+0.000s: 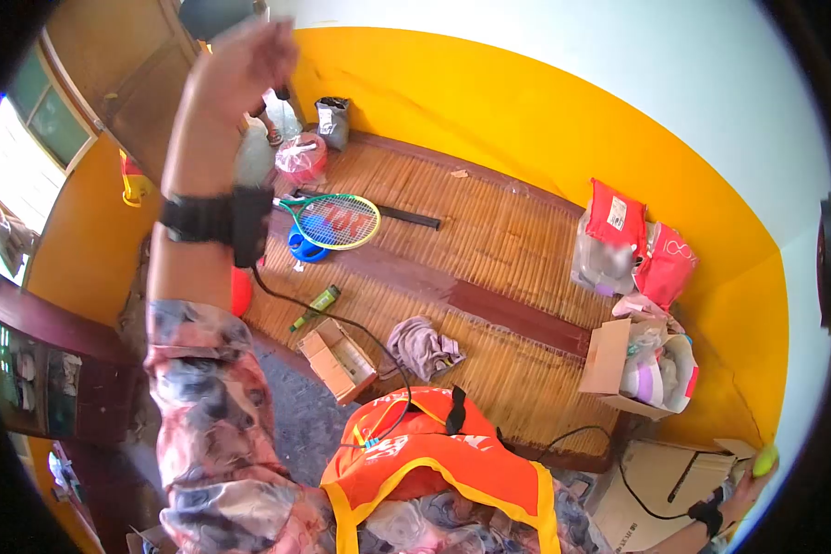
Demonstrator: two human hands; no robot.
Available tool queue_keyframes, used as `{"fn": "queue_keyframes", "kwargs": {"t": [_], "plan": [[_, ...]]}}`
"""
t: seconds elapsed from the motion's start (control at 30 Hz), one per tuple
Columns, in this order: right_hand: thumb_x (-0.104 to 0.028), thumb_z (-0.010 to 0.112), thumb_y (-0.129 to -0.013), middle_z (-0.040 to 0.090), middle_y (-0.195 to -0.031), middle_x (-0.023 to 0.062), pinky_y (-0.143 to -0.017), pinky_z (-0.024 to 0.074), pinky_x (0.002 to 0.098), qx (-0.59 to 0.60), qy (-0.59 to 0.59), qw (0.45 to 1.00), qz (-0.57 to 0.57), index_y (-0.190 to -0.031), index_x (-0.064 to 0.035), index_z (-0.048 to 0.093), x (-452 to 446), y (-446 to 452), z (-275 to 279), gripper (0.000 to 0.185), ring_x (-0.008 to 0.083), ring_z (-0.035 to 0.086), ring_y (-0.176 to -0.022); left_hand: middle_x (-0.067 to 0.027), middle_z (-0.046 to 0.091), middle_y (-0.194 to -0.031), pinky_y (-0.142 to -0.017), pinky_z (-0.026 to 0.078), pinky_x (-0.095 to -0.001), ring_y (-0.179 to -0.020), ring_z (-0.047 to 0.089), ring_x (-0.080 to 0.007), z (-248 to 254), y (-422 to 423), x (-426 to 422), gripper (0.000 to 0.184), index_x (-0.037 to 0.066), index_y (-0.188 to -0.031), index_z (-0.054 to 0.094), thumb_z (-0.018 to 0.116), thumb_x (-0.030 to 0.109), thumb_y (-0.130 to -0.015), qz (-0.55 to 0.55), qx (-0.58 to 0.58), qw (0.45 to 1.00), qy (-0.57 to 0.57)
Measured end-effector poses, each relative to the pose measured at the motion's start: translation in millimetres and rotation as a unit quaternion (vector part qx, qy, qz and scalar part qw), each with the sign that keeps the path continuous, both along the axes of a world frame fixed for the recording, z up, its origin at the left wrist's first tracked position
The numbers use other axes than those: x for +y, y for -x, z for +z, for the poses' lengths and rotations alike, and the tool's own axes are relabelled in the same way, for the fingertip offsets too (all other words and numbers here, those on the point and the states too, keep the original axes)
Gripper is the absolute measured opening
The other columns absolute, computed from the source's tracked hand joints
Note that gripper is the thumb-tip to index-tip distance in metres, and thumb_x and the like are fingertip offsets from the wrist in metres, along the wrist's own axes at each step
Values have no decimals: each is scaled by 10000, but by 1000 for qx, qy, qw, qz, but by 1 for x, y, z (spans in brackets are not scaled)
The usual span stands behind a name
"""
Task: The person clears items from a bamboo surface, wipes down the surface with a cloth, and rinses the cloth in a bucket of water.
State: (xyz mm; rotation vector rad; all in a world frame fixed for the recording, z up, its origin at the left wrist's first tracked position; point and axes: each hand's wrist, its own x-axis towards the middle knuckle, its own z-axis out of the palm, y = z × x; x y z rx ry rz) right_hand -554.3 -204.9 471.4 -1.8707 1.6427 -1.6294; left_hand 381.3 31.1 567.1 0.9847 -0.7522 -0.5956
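My left hand (249,65) is raised high at the upper left, its fingers curled closed and slightly blurred. A small dark end shows just below the fist, but what it belongs to is hidden. A black strapped device sits on that wrist, with a cable running down from it. At the far lower right, my right hand (740,489) holds a yellow-green tennis ball (764,460) by the wall. Black straps circle that wrist too. Below my left forearm, a green-framed racket (349,222) lies over a blue round object (307,246) on the bamboo platform (489,268).
On the platform are a small open carton (338,362), a crumpled cloth (425,349) and a green box (316,307). Red packages (616,218) and a filled cardboard box (604,355) stand by the yellow wall. A flattened carton (651,494) is near my right arm.
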Motion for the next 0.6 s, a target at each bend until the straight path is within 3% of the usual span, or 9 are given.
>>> {"fn": "queue_keyframes", "kwargs": {"t": [0.03, 0.07, 0.13, 0.17, 0.2, 0.23, 0.4, 0.53, 0.6], "plan": [[-145, 552, -822, 459, -1167, 105, -905, 351, 297, 74, -25, 997, -1, -1173, -3, 427, -13, -15, -7, 400, 187, 433, -1066, -21, 549, -744, -550, 451, -257, -673, 548, -126, 36, -15, 0, 154, 43, -920, 530, 497, 180, -856, -139, -125, 982, -11], [-171, 544, -826, 452, -1177, 95, -913, 344, 295, 148, -43, 988, -1, -1184, -19, 425, -26, -29, -14, 408, 188, 425, -1078, -23, 551, -744, -554, 450, -258, -675, 548, -127, 64, 8, -3, 157, 44, -917, 532, 495, 182, -853, -106, -161, 981, -8], [-212, 522, -830, 459, -1170, 96, -908, 342, 291, 146, -100, 977, 118, -1184, -24, 427, -42, -89, -40, 411, 190, 437, -1059, -26, 555, -746, -564, 448, -259, -679, 549, -130, 98, 55, -14, 163, 45, -911, 538, 492, 188, -849, -89, -244, 965, -27], [-216, 530, -807, 466, -1146, 95, -891, 351, 286, 37, -172, 964, 200, -1176, -14, 428, -37, -134, -36, 432, 189, 449, -1031, -27, 556, -747, -568, 448, -260, -681, 549, -132, 109, 75, -19, 166, 45, -908, 541, 491, 191, -847, -100, -285, 953, -39], [-220, 537, -785, 472, -1121, 94, -873, 361, 282, -77, -245, 932, 257, -1167, -4, 430, -32, -178, -32, 452, 187, 462, -1002, -29, 558, -747, -573, 447, -261, -683, 549, -133, 113, 96, -23, 169, 46, -905, 544, 489, 194, -844, -114, -324, 937, -54], [-221, 563, -740, 483, -1073, 85, -842, 383, 277, -45, -282, 924, 254, -1153, 9, 435, -8, -247, -14, 490, 184, 480, -956, -30, 560, -748, -577, 446, -261, -685, 549, -134, 115, 118, -27, 172, 46, -902, 547, 488, 196, -842, -133, -360, 921, -65], [-185, 573, -682, 489, -1060, 82, -818, 402, 284, 2, -336, 869, 362, -1160, -4, 414, -6, -344, -20, 535, 177, 496, -916, -38, 568, -752, -600, 442, -264, -695, 550, -141, 94, 205, -37, 190, 48, -887, 562, 480, 211, -831, -209, -462, 856, -103], [-222, 666, -618, 490, -1067, 98, -805, 410, 283, 47, -262, 777, 570, -1251, -37, 290, 16, -433, -23, 759, 168, 505, -892, -44, 575, -755, -619, 438, -267, -703, 551, -147, 76, 240, -41, 205, 50, -875, 574, 474, 222, -822, -231, -480, 838, -116], [-225, 709, -602, 489, -1059, 119, -790, 417, 274, 184, -116, 704, 676, -1325, -79, 159, 27, -496, -18, 920, 163, 509, -872, -47, 579, -757, -628, 437, -268, -707, 552, -149, 73, 248, -40, 213, 51, -869, 579, 471, 227, -818, -231, -484, 836, -115]]}}
